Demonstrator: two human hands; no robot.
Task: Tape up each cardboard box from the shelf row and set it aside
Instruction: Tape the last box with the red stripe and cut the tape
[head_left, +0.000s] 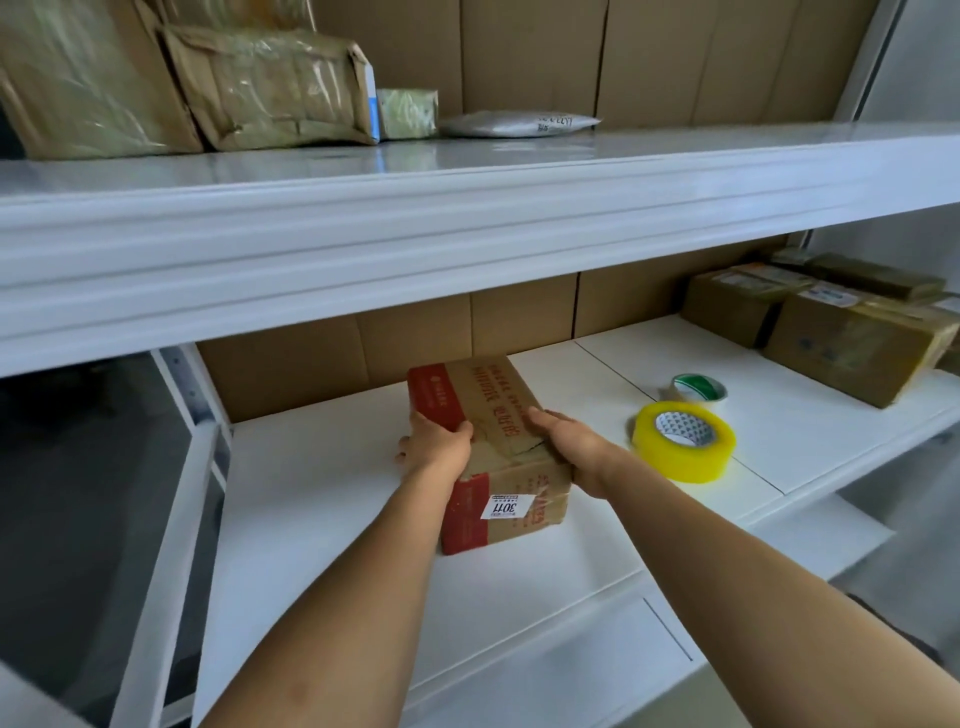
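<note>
A brown cardboard box (493, 415) with a red band and a white "3011" sticker rests on the white lower shelf (322, 499). My left hand (436, 447) grips its left side and top edge. My right hand (571, 447) clasps its right side near the front corner. The top flaps show a torn seam between my hands. A large yellow tape roll (683, 440) lies flat on the shelf just right of my right hand. A smaller roll with a green and white core (697, 388) sits behind it.
Taped cardboard boxes (852, 348) are stacked at the lower shelf's right end. The upper shelf (467, 218) overhangs the work area, carrying tape-wrapped parcels (270, 83) and a grey mailer bag (519, 123). Flat cardboard lines the back. A dark gap drops off left of the shelf post (171, 519).
</note>
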